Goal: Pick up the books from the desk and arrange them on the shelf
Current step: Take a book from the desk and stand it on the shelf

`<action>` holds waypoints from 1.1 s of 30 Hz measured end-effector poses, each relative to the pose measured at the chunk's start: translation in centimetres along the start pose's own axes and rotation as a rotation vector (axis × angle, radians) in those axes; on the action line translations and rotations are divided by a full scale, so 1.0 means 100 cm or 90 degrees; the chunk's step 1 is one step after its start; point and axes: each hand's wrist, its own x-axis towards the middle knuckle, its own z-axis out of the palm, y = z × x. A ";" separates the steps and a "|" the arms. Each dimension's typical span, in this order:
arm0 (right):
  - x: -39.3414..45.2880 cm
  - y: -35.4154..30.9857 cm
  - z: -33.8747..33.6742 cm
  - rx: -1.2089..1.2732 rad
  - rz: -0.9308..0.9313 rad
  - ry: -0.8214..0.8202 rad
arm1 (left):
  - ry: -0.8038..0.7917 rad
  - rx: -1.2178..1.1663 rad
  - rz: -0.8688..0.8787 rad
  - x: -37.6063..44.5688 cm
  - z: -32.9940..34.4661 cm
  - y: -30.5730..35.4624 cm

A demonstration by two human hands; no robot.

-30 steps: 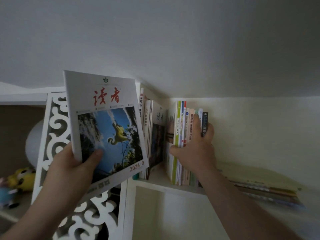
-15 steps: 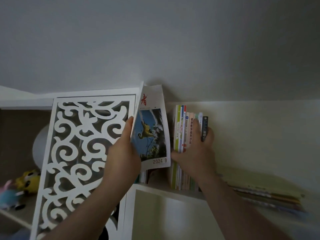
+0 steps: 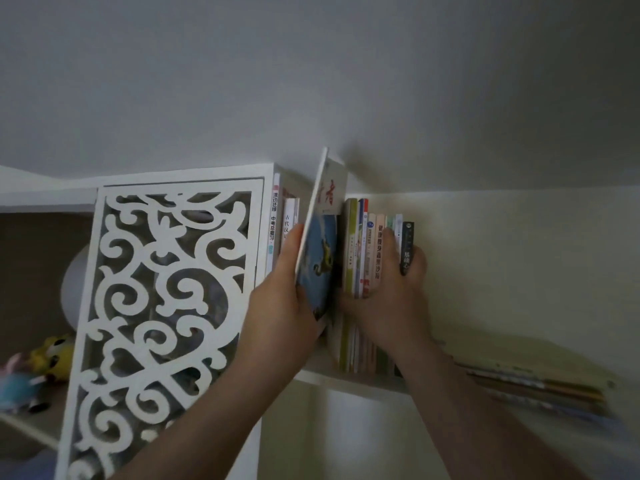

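Left hand [image 3: 284, 306]: grips the magazine [image 3: 320, 251] by its lower edge, tilted, in the gap between 2 book groups.
Right hand [image 3: 388, 299]: fingers curled around the upright books [image 3: 367, 251] on the shelf [image 3: 346, 377].

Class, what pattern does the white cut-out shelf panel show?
White cut-out shelf panel: curling scrollwork, clearest in the head view.

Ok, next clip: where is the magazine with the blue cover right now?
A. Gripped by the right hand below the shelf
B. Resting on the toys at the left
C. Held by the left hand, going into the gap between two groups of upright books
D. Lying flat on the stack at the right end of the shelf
C: the left hand grips the magazine in the gap, while the right hand holds the right-hand group of books aside.
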 end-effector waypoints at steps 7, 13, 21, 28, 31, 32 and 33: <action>-0.001 -0.001 0.000 -0.026 -0.007 0.005 | -0.067 0.083 -0.013 0.020 0.060 -0.042; -0.001 -0.001 0.002 -0.043 -0.016 0.004 | -0.081 0.087 0.065 0.012 0.058 -0.061; -0.005 -0.024 0.022 -0.138 -0.062 -0.041 | 0.061 0.437 0.206 0.016 0.030 -0.106; -0.001 -0.033 0.049 -0.214 -0.055 -0.014 | 0.071 0.407 0.185 0.013 0.043 -0.126; -0.005 -0.034 0.047 -0.209 -0.059 -0.016 | 0.050 0.384 0.226 0.005 0.043 -0.140; -0.006 -0.034 0.046 -0.207 -0.060 -0.015 | 0.046 0.364 0.245 0.001 0.042 -0.143; -0.008 -0.035 0.045 -0.206 -0.057 -0.016 | 0.039 0.341 0.255 -0.005 0.041 -0.145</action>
